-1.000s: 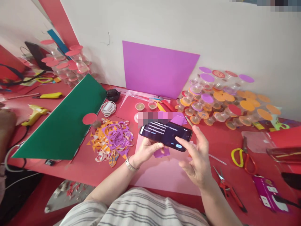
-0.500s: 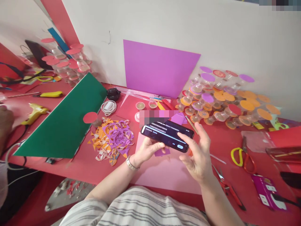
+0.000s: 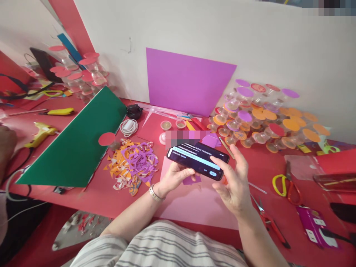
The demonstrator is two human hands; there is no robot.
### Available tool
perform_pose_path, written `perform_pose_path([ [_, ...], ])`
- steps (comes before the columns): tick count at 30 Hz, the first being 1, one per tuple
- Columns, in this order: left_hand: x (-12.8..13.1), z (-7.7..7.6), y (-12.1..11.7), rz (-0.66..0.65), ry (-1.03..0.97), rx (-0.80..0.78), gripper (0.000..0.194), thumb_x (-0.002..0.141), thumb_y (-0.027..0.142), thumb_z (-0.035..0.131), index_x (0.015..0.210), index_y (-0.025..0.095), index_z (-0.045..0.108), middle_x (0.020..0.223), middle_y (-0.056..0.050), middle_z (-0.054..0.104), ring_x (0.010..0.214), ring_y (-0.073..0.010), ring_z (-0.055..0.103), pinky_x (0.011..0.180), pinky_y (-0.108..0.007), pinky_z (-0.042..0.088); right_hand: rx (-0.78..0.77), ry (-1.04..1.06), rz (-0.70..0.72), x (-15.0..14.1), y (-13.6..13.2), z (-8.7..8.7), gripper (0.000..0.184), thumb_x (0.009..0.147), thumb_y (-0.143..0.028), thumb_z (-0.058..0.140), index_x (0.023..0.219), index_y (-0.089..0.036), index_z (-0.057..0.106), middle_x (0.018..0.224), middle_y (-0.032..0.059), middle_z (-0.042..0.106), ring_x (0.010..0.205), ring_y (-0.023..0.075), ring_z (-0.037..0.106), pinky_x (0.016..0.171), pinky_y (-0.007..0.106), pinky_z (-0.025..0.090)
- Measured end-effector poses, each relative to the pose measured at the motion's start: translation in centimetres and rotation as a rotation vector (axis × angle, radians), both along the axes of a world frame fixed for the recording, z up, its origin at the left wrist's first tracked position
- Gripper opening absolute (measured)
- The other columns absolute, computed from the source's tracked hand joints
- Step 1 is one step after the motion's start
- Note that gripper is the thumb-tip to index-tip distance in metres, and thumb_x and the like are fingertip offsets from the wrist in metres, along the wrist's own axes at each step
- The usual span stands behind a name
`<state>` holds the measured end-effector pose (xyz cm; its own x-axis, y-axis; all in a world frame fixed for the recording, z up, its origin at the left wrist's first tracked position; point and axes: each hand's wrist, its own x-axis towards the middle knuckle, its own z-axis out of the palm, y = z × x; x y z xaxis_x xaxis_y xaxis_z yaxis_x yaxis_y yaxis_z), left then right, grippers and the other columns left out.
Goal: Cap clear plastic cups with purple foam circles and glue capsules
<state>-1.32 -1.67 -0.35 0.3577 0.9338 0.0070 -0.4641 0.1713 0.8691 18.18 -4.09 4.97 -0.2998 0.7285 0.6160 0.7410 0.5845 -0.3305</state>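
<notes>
A black smartphone [image 3: 197, 161] is held sideways over the table, its dark screen lit with text and a light blue bar. My left hand [image 3: 176, 177] grips its left end, with the thumb along the lower edge. My right hand [image 3: 235, 183] has its fingers apart, and the index fingertip is at the screen; whether it presses the glass I cannot tell. Under my forearms lies a pink sheet [image 3: 194, 207]. Left of the phone is a heap of orange and purple paper scraps [image 3: 136, 161].
A green board [image 3: 80, 144] leans at the left, near a yellow glue gun [image 3: 41, 133] and another person's hand [image 3: 6, 146]. Cup hourglass shapes [image 3: 260, 115] crowd the back right. Scissors [image 3: 286, 185] and red pliers [image 3: 271, 222] lie at the right.
On the phone's screen a broader light blue bar now shows where a thin one was. Both hands stay nearly in place.
</notes>
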Motion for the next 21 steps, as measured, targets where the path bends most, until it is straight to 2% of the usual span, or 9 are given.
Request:
perform_pose_path([
  [7, 0.1, -0.2, 0.1, 0.002, -0.009, 0.022, 0.048, 0.072, 0.057, 0.085, 0.079, 0.012, 0.070, 0.069, -0.005, 0.073, 0.056, -0.0121, 0.065, 0.058, -0.023, 0.053, 0.000, 0.039, 0.014, 0.1, 0.2, -0.2, 0.061, 0.101, -0.065, 0.034, 0.138, -0.023, 0.060, 0.161, 0.0159, 0.031, 0.150, 0.0382, 0.035, 0.115, 0.059, 0.044],
  [12, 0.1, 0.0, 0.1, 0.018, 0.024, -0.005, 0.053, 0.068, 0.062, 0.085, 0.077, 0.013, 0.069, 0.068, -0.005, 0.073, 0.054, -0.0121, 0.063, 0.058, -0.025, 0.053, 0.041, 0.145, 0.055, 0.2, 0.0, -0.4, 0.056, 0.103, -0.061, 0.038, 0.140, -0.024, 0.058, 0.160, 0.0140, 0.032, 0.152, 0.0362, 0.034, 0.119, 0.061, 0.039],
  [18, -0.2, 0.4, 0.4, 0.073, 0.003, -0.015, 0.052, 0.067, 0.062, 0.086, 0.073, 0.013, 0.068, 0.066, -0.004, 0.072, 0.052, -0.0107, 0.062, 0.056, -0.024, 0.052, 0.140, 0.133, 0.000, 0.9, -1.2, -1.4, 0.048, 0.104, -0.052, 0.040, 0.129, -0.021, 0.067, 0.152, 0.0167, 0.042, 0.139, 0.0368, 0.051, 0.109, 0.059, 0.051],
  [21, -0.3, 0.5, 0.6, 0.096, 0.010, -0.016, 0.052, 0.066, 0.062, 0.087, 0.072, 0.014, 0.068, 0.066, -0.004, 0.073, 0.051, -0.0111, 0.061, 0.055, -0.024, 0.053, 0.185, 0.065, 0.002, 0.8, -1.5, -1.7, 0.043, 0.104, -0.051, 0.043, 0.120, -0.022, 0.071, 0.149, 0.0140, 0.044, 0.138, 0.0361, 0.052, 0.113, 0.060, 0.048],
])
